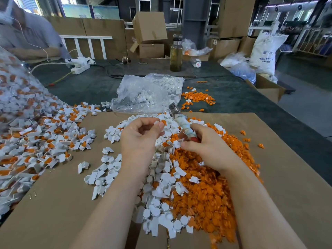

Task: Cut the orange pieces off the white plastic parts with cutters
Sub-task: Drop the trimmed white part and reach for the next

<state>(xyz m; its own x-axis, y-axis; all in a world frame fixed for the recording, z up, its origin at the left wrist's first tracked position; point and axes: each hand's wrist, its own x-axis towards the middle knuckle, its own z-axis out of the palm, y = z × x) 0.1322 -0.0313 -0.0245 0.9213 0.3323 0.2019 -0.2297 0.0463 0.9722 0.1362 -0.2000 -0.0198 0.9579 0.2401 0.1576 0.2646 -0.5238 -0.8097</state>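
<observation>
Our left hand [142, 135] pinches a part [160, 122] up toward cutters [181, 121], gripped in our right hand [203, 146], ready for snipping.

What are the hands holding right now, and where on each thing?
The left hand pinches a white part with an orange piece by its white end. The right hand grips the cutters by their wrapped handles.

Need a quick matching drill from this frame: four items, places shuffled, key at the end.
Items:
1. left hand
2. right hand
3. glass bottle
4. clear plastic bag

Places or states:
A. standing upright at the far end of the table
B. pinches a white part with an orange piece
C. lying on the table just beyond the cardboard
D. holds the cutters

Pairs: 1-B, 2-D, 3-A, 4-C
</observation>
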